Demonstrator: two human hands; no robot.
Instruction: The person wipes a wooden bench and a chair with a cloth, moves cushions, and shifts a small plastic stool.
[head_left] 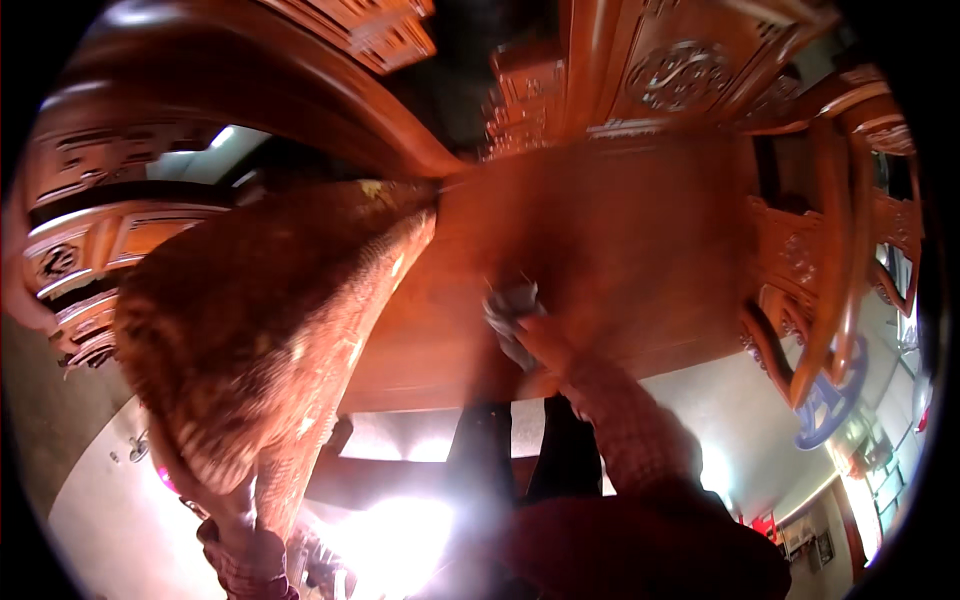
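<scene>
A brown, plush seat cushion (265, 290) is tilted up on its edge at the left, with a pale, textured underside or border showing. My left hand (232, 500) is closed on its lower end, the fingers partly hidden behind it. My right hand (545, 342) is closed on a crumpled grey cloth (512, 312), which lies against the reddish-brown wooden seat (650, 250) of a large carved chair or bench. The hand and cloth are somewhat blurred.
A thick curved wooden armrest (270, 80) crosses the upper left. A carved backrest (680, 75) rises behind the seat. More carved wooden furniture (820, 260) stands at the right, with a blue plastic stool (835, 400) past it. Bright light glares off the pale floor (100, 490).
</scene>
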